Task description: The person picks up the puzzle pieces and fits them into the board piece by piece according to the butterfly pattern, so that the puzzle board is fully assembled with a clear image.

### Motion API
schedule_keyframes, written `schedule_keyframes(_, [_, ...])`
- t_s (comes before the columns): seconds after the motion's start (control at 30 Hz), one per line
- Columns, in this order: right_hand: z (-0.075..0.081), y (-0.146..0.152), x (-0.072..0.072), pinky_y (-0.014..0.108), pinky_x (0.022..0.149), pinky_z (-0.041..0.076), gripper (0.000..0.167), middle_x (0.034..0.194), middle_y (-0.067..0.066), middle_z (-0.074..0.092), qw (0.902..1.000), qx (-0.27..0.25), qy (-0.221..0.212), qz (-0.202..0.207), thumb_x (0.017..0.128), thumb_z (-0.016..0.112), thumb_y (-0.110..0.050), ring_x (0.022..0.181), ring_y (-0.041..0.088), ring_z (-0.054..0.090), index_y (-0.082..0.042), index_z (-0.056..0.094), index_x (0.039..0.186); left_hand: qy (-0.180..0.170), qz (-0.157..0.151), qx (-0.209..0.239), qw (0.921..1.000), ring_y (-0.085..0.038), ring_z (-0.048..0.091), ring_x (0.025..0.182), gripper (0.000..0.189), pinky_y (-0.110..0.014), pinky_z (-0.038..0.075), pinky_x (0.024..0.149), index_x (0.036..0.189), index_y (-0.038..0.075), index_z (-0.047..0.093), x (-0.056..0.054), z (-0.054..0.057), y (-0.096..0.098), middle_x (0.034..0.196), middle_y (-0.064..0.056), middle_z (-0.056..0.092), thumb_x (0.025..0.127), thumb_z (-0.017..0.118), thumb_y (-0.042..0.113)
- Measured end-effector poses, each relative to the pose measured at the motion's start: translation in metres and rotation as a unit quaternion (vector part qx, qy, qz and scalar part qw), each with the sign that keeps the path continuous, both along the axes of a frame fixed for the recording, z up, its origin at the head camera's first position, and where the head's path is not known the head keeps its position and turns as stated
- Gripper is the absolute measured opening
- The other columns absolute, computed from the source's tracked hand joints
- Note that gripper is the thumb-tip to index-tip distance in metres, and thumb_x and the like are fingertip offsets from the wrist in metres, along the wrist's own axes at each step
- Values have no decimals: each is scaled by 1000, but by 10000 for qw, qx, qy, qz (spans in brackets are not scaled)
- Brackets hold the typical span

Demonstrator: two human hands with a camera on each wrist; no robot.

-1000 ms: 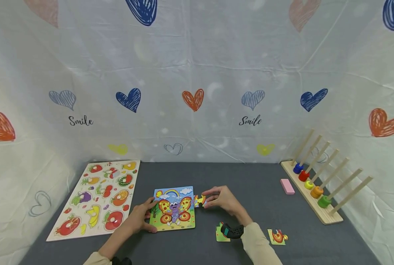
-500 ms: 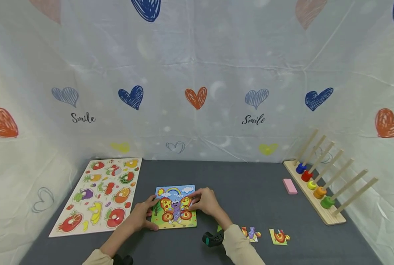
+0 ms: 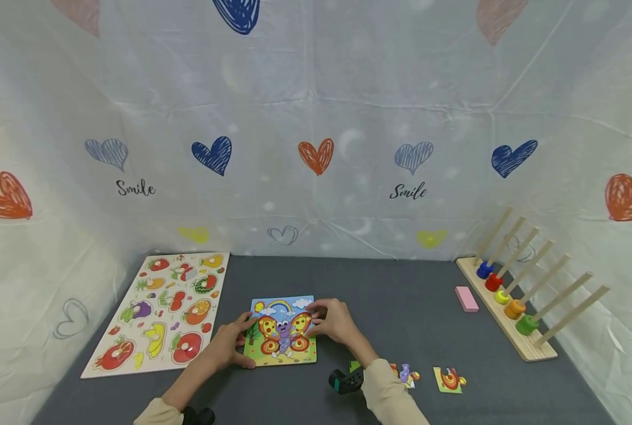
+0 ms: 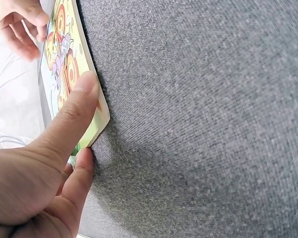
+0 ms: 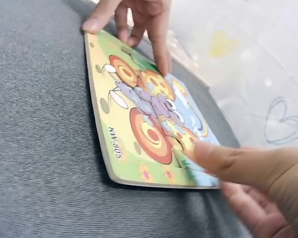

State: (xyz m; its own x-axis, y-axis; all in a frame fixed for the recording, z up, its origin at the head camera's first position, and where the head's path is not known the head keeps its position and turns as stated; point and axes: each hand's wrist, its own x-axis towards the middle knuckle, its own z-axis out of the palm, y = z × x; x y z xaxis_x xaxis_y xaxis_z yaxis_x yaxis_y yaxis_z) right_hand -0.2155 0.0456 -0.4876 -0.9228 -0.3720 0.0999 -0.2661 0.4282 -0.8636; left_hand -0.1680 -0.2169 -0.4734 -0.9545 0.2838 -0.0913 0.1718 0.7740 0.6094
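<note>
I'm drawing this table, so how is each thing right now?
Butterfly board: face up, held
Left hand: holding the board's left side
Right hand: thumb over the board's right side
Spiral piece: loose, face up
Purple piece: loose, partly hidden
Green piece: off the board, mostly hidden
Fruit board: face up, flat
Rack: five ringed pegs, end pegs bare
Pink block: lying beside the rack

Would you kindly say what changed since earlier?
The right hand moved left to the right edge of the square, colourful butterfly board; the small yellow puzzle piece it touched no longer shows separately. The left hand still holds the board's left side; the pink rectangular block stayed put.
</note>
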Motion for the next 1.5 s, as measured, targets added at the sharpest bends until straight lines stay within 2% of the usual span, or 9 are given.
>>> schedule_keyframes(0.13, [-6, 0, 2, 22, 67, 51, 34, 91, 14, 69, 9989, -465, 39, -8, 73, 81, 0, 82, 25, 67, 3, 69, 105, 27, 18, -71, 10000, -24, 53, 95, 89, -49, 44, 91, 133, -5, 53, -1, 0, 0, 140, -25, 44, 56, 93, 16])
schedule_keyframes(0.3, [-14, 0, 2, 21, 68, 51, 25, 93, 13, 70, 9978, -646, 130, 88, 77, 78, -1, 83, 25, 68, 2, 69, 100, 6, 44, -58, 10000, -24, 54, 96, 89, -48, 45, 91, 133, -5, 53, -2, -1, 1, 140, -25, 44, 55, 93, 14])
schedule_keyframes(0.57, [-4, 38, 13, 26, 75, 53, 29, 106, 24, 66, 9930, -1136, -96, 309, 84, 70, 2, 95, 35, 65, 9, 63, 112, 35, 4, -42, 10000, -24, 54, 96, 91, -48, 45, 89, 134, -5, 52, -1, 0, 2, 140, -26, 44, 55, 93, 15])
schedule_keyframes(0.8, [-9, 98, 42, 29, 87, 50, 45, 120, 31, 56, 9792, -1644, -1041, 575, 86, 68, 0, 109, 39, 58, 13, 51, 126, 51, -19, -144, 9999, -23, 51, 91, 91, -47, 45, 86, 133, -5, 52, 0, 2, 2, 135, -25, 48, 56, 93, 18])
schedule_keyframes(0.93, [-12, 121, 62, 28, 90, 47, 54, 122, 26, 57, 9825, -1235, -1267, 584, 79, 77, -6, 115, 37, 56, 9, 54, 125, 21, -59, -149, 9999, -22, 50, 88, 92, -46, 45, 84, 134, -5, 52, -2, 2, 1, 132, -24, 50, 56, 93, 21])
schedule_keyframes(1.07, [-12, 128, 76, 26, 89, 48, 57, 120, 18, 61, 9922, -488, -858, 766, 69, 85, -10, 115, 33, 56, 3, 60, 119, 15, -133, -166, 9998, -20, 50, 86, 92, -44, 45, 83, 134, -5, 52, -2, 0, -1, 133, -25, 49, 56, 93, 22])
schedule_keyframes(1.23, [-9, 126, 81, 24, 84, 49, 44, 110, 12, 65, 9953, -45, -434, 869, 70, 84, -8, 105, 25, 62, -1, 66, 109, 120, -286, -161, 9994, -18, 49, 84, 92, -40, 46, 80, 134, -6, 51, -2, -4, -3, 135, -26, 47, 57, 92, 25])
schedule_keyframes(1.37, [-6, 121, 78, 25, 83, 50, 38, 108, 10, 67, 9945, -96, -595, 852, 72, 82, -4, 103, 24, 63, -3, 67, 107, 45, -217, -133, 9997, -21, 50, 89, 92, -45, 45, 85, 134, -4, 52, -1, -4, -4, 136, -25, 47, 57, 92, 25])
schedule_keyframes(1.5, [-2, 114, 72, 27, 78, 53, 40, 110, 16, 65, 9917, -539, -860, 793, 73, 80, 1, 98, 27, 65, 0, 66, 110, -22, -169, -90, 9998, -24, 51, 94, 93, -50, 43, 90, 135, -4, 51, -2, -2, -4, 139, -24, 45, 57, 93, 23])
